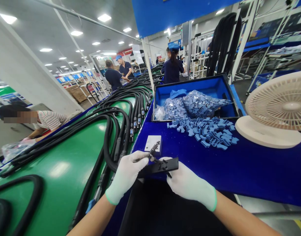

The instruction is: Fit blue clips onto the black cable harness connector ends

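My left hand [129, 173], in a white glove, pinches a small dark part with a ribbed end [154, 148]. My right hand [188, 180], gloved the same way, closes round a black rectangular plastic piece [168, 165] with small raised features on its upper face. The two parts meet or overlap between my hands; whether they are joined I cannot tell. Just beyond my fingers lies a whitish block [151, 143] on the blue table [238, 170]. Farther back is a loose pile of small blue plastic pieces [209, 132].
A blue bin [211, 86] holds clear bags [201, 103] of blue pieces. At right stands a beige fan [288, 101]. Black hoses [108, 131] cover much of the green conveyor [59, 167] at left. A co-worker in a striped shirt [50, 119] is across it; others stand farther off.
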`<action>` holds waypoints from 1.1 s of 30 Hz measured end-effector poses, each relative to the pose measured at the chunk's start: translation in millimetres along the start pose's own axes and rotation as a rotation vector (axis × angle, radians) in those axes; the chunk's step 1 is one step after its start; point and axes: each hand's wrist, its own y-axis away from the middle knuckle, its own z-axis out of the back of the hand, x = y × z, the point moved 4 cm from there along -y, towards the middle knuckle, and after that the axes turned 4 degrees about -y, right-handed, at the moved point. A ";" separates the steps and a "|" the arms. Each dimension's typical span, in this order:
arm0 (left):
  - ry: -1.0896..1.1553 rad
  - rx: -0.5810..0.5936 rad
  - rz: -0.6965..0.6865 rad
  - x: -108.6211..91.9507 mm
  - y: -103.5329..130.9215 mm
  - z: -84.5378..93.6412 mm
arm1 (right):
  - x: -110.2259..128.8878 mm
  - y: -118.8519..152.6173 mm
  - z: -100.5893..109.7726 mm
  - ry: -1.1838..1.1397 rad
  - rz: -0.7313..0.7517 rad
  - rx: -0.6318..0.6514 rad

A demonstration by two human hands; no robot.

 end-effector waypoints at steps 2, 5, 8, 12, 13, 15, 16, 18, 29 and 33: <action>0.001 -0.003 -0.002 0.4 -0.9 -0.3 | -2.0 0.5 -0.9 -0.034 0.000 -0.004; 0.012 0.003 0.000 0.9 -2.0 -1.2 | -3.8 2.2 -1.8 -0.060 0.034 -0.021; 0.018 0.003 0.006 1.9 -2.7 -2.4 | -5.5 3.7 -2.2 -0.070 0.041 -0.032; 0.000 -0.005 -0.003 4.7 -2.8 -3.3 | -6.4 2.6 -3.2 -0.111 -0.011 -0.026; -0.004 -0.005 -0.005 5.7 -3.0 -2.9 | -7.0 1.9 -3.5 -0.128 -0.044 -0.031; 0.012 0.003 0.009 8.6 -4.7 -0.8 | -9.2 0.7 -4.3 -0.173 -0.126 -0.044; 0.041 0.021 0.026 10.6 -6.7 0.4 | -10.3 0.3 -4.8 -0.197 -0.162 -0.049; 0.153 0.086 0.059 15.0 -13.9 2.2 | -11.9 -0.4 -5.7 -0.227 -0.209 -0.054; 0.468 0.366 0.043 13.7 -52.6 -9.9 | -20.7 -5.5 -11.3 -0.488 -0.401 0.002; -0.024 0.217 -0.002 -4.7 -44.4 1.5 | -34.1 2.1 -23.7 -0.615 -0.495 -0.053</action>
